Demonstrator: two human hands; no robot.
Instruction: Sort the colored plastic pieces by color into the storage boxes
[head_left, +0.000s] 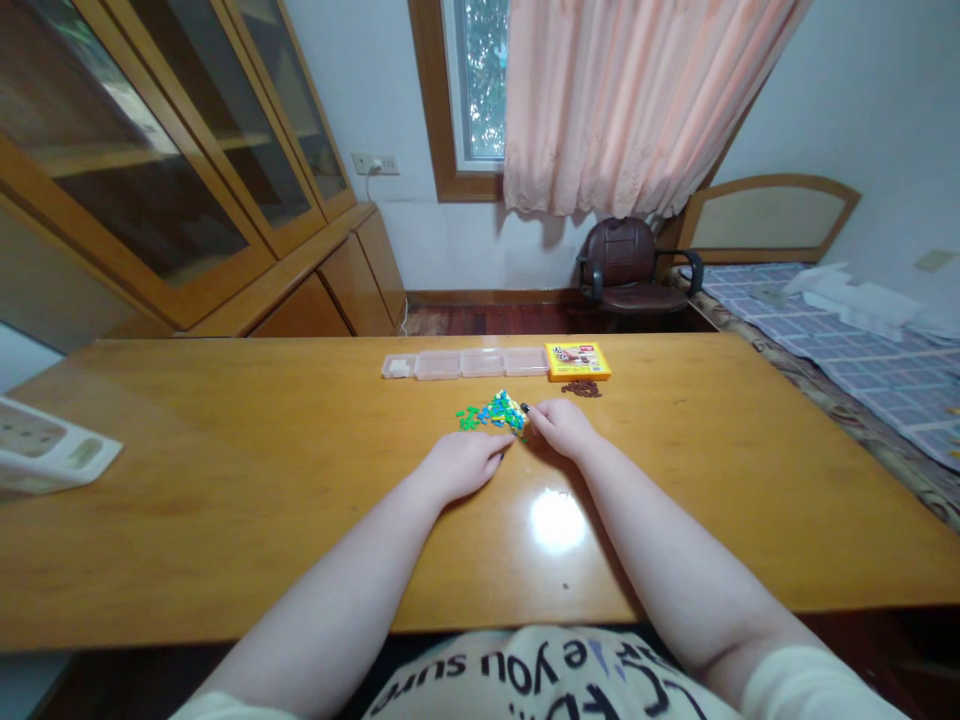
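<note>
- The left hand (463, 466) is resting with its index extended at the near edge of the small bricks (496, 409), its other fingers curling under; whether they are gripping anything, I cannot tell
- The right hand (566, 425) is bending its fingers at the pile's right side; any grip there I cannot make out
- The green, blue and yellow bricks are lying loose just beyond the left fingers
- Brown pieces (582, 389) are sitting just past the right fingers, before a yellow box (577, 361) adjoining a clear tray (465, 364)
- The wooden tabletop (262, 450) is shining with glare nearer than the fingers
- Farther beyond the fingers, a pink curtain (615, 110) is hanging above a chair (626, 265); a bed (847, 320) is standing rightward, a glass-fronted cabinet (202, 170) leftward
</note>
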